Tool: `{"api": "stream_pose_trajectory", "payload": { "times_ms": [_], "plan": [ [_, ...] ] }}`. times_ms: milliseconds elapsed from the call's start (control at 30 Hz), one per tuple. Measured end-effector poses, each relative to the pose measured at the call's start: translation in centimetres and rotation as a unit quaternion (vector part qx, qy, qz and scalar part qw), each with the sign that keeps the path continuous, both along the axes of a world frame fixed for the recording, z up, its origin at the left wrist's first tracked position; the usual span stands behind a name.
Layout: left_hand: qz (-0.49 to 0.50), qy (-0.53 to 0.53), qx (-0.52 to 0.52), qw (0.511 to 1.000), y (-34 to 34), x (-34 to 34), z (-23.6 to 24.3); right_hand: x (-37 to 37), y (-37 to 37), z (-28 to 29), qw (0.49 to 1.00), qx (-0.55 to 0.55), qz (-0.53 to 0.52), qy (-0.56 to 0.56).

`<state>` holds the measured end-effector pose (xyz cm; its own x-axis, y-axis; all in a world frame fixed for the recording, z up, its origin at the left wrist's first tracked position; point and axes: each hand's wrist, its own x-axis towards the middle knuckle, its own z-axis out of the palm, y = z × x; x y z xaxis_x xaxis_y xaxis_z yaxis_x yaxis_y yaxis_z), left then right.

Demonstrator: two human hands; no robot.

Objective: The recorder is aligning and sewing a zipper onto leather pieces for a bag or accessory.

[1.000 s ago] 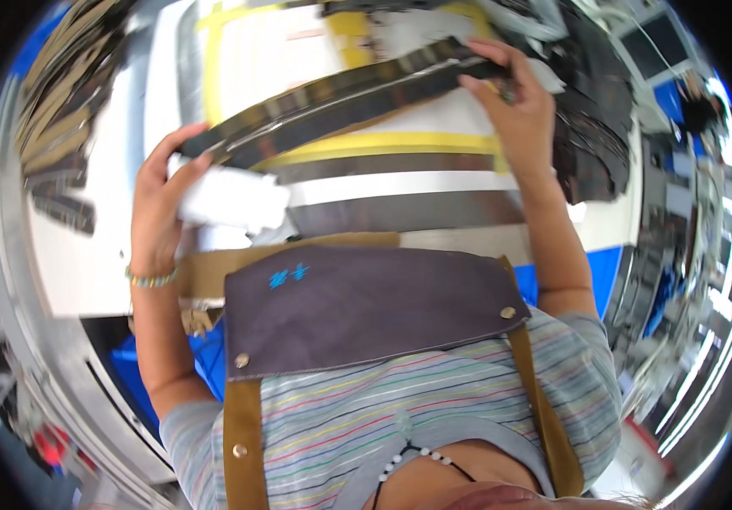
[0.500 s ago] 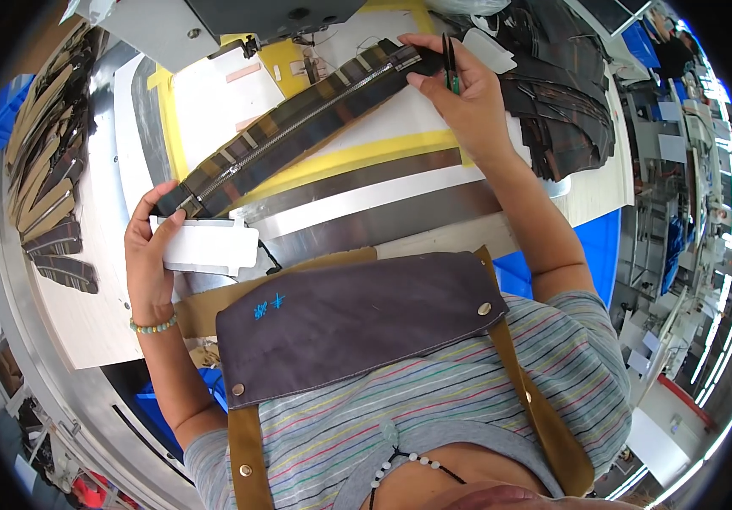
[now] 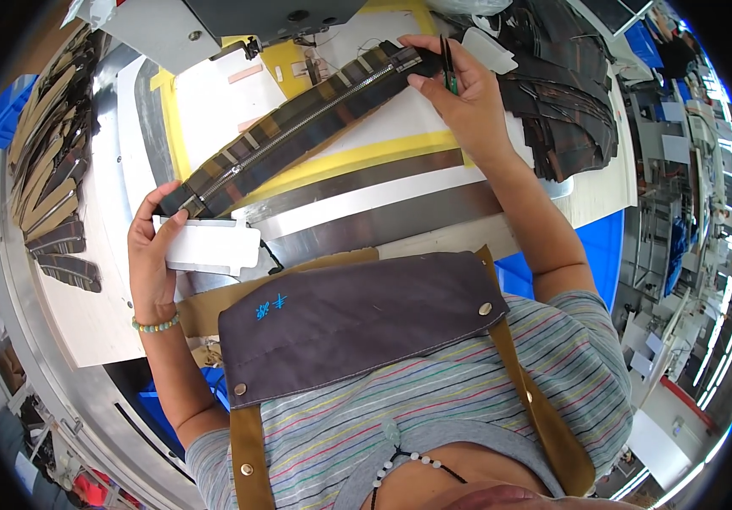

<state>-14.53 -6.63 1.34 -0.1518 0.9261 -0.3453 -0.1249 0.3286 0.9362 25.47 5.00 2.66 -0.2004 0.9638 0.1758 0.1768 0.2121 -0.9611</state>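
Note:
A long dark plaid fabric strip with a zipper point(image 3: 298, 127) lies stretched diagonally across the white and yellow sewing machine bed point(image 3: 213, 102). My left hand point(image 3: 149, 255) pinches its lower left end and also holds a white plastic template point(image 3: 209, 246). My right hand point(image 3: 459, 93) grips the strip's upper right end near the needle area, with small green-handled snips point(image 3: 448, 72) tucked between its fingers.
The grey sewing machine head point(image 3: 213, 21) sits at the top. A pile of dark plaid fabric pieces point(image 3: 570, 110) lies at the right. Finished tan and plaid strips point(image 3: 51, 187) are stacked at the left. A blue bin point(image 3: 595, 246) stands below the table's right edge.
Both hands have carried the strip further toward the machine head; it now lies steeper on the bed, and the view has tilted and shifted.

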Motion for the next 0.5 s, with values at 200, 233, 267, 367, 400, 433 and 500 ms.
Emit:
{"api": "stream_pose_trajectory", "payload": {
  "times_ms": [200,233,267,367,400,433,500],
  "plan": [
    [0.003,0.006,0.000,1.000,0.03,0.23,0.02,-0.14,0.00,-0.34,1.000,0.017,-0.010,0.008],
    [0.002,0.007,0.000,1.000,0.04,0.25,-0.01,-0.11,-0.02,-0.38,1.000,0.013,-0.010,0.013],
    [0.003,0.008,0.000,1.000,0.03,0.26,0.02,-0.13,0.02,-0.40,1.000,0.012,-0.009,0.013],
    [0.004,0.010,-0.004,1.000,-0.01,0.32,0.11,-0.10,0.05,-0.36,0.999,-0.009,-0.015,0.027],
    [0.004,0.008,-0.001,1.000,-0.03,0.34,0.15,0.08,-0.01,-0.22,0.998,-0.039,-0.017,0.034],
    [0.003,0.006,0.003,1.000,-0.05,0.34,0.16,0.14,-0.04,-0.15,0.997,-0.070,-0.019,0.042],
    [-0.004,0.011,0.004,1.000,-0.05,-0.13,-0.21,0.09,0.08,-0.34,0.995,-0.082,-0.037,0.037]
  ]
}}
